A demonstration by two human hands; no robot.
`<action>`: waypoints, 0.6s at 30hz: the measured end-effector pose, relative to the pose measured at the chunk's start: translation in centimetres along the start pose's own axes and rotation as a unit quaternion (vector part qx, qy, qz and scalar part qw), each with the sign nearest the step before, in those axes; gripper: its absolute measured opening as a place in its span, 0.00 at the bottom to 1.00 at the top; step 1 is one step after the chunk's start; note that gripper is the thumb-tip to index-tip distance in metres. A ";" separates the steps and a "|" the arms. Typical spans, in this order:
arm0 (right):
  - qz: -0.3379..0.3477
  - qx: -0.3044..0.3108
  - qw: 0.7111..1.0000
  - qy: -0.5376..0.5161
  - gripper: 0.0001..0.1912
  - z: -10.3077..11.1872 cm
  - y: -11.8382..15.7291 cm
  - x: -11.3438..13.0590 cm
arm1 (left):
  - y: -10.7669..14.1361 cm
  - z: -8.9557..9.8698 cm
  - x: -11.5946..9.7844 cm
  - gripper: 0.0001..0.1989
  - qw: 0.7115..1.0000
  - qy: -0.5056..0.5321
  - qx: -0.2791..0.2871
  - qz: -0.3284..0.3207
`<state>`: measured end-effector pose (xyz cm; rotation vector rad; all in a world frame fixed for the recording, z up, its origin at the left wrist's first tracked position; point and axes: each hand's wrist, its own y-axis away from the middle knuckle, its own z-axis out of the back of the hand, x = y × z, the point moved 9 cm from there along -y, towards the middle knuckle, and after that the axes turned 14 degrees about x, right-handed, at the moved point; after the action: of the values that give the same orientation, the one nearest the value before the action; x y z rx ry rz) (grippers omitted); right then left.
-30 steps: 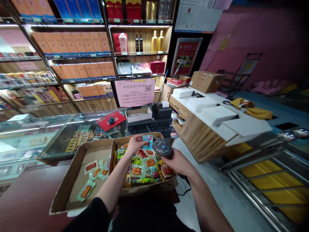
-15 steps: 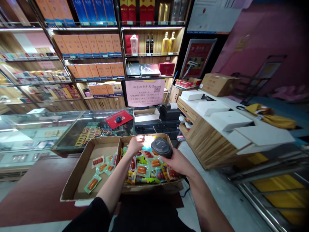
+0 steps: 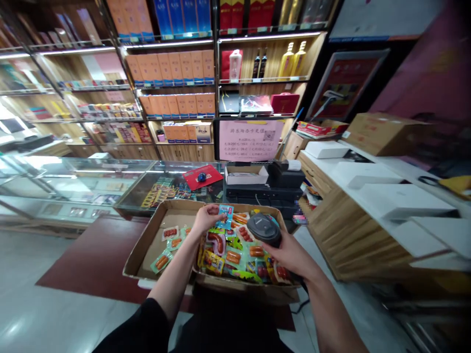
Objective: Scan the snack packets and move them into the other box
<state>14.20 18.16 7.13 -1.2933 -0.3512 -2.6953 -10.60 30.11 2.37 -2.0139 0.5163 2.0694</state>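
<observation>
Head view: blue packet, long axis near up-down; scanner nose-left

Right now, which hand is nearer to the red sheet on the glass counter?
Left. The left hand, holding a blue packet, is on the near side of the red sheet; the right hand, holding the scanner, is farther right.

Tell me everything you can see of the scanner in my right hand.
The scanner is dark grey, plastic-looking, with a broad, rounded head and faint marking on top. Your right hand grips it, hiding its handle. The head is over an open cardboard box, front end toward, but apart from, the blue packet in your left hand. A black cord below may be its cable.
</observation>
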 end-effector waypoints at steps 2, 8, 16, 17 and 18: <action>0.004 0.010 1.000 0.017 0.24 -0.4 -0.6 -0.5 | 1.6 3.0 -0.3 0.27 0.999 0.004 -0.038 0.004; 0.013 0.031 0.999 0.040 0.24 -1.2 -2.4 -1.2 | 8.3 11.8 -0.4 0.29 0.983 0.010 -0.179 0.031; 0.047 0.063 0.997 0.016 0.22 -1.7 -3.2 0.3 | 11.8 14.6 0.4 0.32 0.972 0.024 -0.231 0.034; 0.053 0.068 0.996 0.014 0.21 -1.7 -3.0 0.5 | 11.5 14.1 0.3 0.32 0.974 0.020 -0.224 0.035; 0.054 0.070 0.996 0.012 0.20 -1.7 -2.9 0.5 | 11.1 13.6 0.2 0.31 0.976 0.015 -0.216 0.037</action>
<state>12.03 20.48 6.07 -1.2049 -0.4453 -2.5455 -27.39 25.22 3.40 -2.2865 0.1518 2.3619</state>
